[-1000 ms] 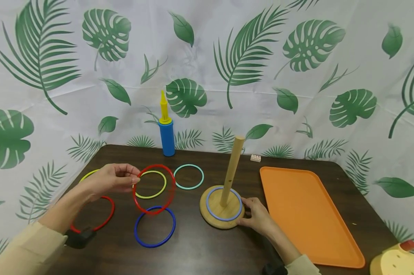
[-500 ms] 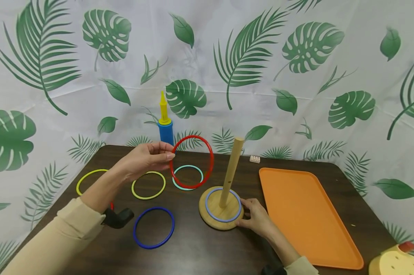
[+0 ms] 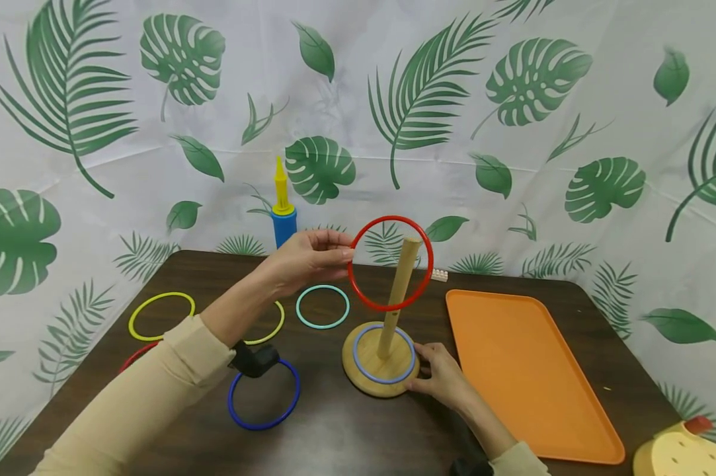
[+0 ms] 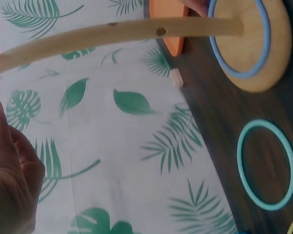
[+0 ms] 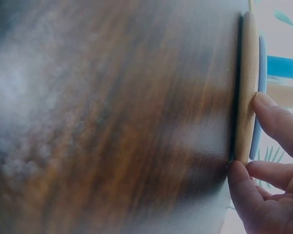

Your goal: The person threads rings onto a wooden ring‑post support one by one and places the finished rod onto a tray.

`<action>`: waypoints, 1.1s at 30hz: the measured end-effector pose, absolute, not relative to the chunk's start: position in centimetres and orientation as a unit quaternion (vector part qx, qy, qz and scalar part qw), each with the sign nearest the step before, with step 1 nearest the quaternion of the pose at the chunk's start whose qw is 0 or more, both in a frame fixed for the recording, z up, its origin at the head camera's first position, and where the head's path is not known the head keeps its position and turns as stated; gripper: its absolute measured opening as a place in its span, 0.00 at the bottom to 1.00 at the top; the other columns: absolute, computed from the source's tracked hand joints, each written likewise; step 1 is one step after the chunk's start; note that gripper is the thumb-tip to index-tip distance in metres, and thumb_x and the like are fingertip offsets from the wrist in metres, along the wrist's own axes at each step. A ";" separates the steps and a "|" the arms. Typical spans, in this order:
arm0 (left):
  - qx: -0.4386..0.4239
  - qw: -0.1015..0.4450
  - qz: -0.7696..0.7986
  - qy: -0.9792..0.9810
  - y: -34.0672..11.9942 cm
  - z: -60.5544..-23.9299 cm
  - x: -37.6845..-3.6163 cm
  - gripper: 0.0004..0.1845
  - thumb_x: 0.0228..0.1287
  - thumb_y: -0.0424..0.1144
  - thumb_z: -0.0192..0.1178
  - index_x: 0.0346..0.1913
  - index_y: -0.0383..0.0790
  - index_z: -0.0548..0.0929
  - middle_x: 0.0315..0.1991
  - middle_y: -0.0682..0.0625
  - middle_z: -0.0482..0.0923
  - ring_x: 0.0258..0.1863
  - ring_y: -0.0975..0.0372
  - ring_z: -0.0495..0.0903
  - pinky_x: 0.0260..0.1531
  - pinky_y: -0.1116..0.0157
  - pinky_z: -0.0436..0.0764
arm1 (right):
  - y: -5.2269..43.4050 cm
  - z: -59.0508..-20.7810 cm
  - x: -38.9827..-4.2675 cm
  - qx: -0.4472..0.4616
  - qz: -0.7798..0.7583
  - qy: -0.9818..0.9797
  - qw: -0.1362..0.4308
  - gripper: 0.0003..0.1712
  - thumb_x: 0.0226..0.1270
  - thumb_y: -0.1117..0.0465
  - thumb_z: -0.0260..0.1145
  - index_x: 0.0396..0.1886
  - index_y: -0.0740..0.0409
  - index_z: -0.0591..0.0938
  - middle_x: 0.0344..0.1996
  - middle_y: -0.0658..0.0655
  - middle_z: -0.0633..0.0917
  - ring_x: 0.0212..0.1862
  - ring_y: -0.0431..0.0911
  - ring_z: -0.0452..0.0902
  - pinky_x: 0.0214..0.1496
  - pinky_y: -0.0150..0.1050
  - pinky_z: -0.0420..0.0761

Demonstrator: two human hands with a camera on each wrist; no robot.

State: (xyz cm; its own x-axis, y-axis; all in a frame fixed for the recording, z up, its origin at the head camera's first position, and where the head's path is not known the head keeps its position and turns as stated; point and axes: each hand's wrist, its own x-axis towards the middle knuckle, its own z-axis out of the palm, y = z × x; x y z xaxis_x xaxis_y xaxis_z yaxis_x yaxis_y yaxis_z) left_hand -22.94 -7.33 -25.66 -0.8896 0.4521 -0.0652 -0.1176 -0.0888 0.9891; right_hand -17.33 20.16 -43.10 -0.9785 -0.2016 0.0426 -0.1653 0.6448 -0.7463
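Observation:
My left hand (image 3: 318,261) pinches the edge of a red ring (image 3: 432,264) between thumb and fingers. The ring is raised and tilted at the upper part of a wooden peg (image 3: 400,277); its lower edge crosses in front of the peg. Whether the ring encircles the peg, I cannot tell. The peg rises from a round wooden base (image 3: 356,370), and a light blue ring (image 3: 358,350) lies flat on that base around it. At the base's right edge my right hand (image 3: 443,377) grips the rim; the right wrist view shows its thumb and fingers (image 5: 276,117) on that edge.
A dark blue ring (image 3: 264,426), a turquoise ring (image 3: 323,326), two yellow rings and a partly hidden red ring (image 3: 136,354) lie on the left side. An orange tray (image 3: 530,377) lies right. Behind stand a blue-yellow pump (image 3: 283,218) and a small pink block (image 3: 439,275).
My left hand has carried the red ring right and upward, from over the rings on the left to the top of the peg. My right hand has stayed on the base.

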 end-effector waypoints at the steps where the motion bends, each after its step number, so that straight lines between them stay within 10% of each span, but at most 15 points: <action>1: 0.132 0.195 0.726 0.646 -7.0 -25.8 -23.1 0.11 0.66 0.28 0.54 0.50 0.34 0.73 0.32 0.52 0.77 0.30 0.67 0.81 0.36 0.70 0.83 | 20.1 -43.1 -17.4 -0.101 -0.408 0.907 0.022 0.40 0.42 0.73 0.76 0.59 0.77 0.70 0.49 0.68 0.72 0.52 0.56 0.72 0.48 0.41 0.82; 33: -0.026 0.246 0.648 0.720 -3.7 -40.2 -23.9 0.11 0.60 0.25 0.59 0.46 0.25 0.78 0.27 0.49 0.80 0.21 0.68 0.78 0.25 0.74 0.82 | 20.4 -43.0 -17.4 -0.117 -0.406 0.906 0.019 0.36 0.40 0.72 0.77 0.54 0.76 0.75 0.48 0.67 0.73 0.53 0.57 0.71 0.46 0.40 0.82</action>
State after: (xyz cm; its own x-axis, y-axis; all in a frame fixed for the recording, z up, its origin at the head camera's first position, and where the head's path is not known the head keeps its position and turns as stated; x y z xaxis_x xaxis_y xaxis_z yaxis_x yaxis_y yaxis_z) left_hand -23.91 -3.66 -40.20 -0.8773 0.2814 -0.3887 -0.3570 0.1586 0.9205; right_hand -17.42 20.38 -42.97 -0.9719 -0.2273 0.0613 -0.1969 0.6424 -0.7406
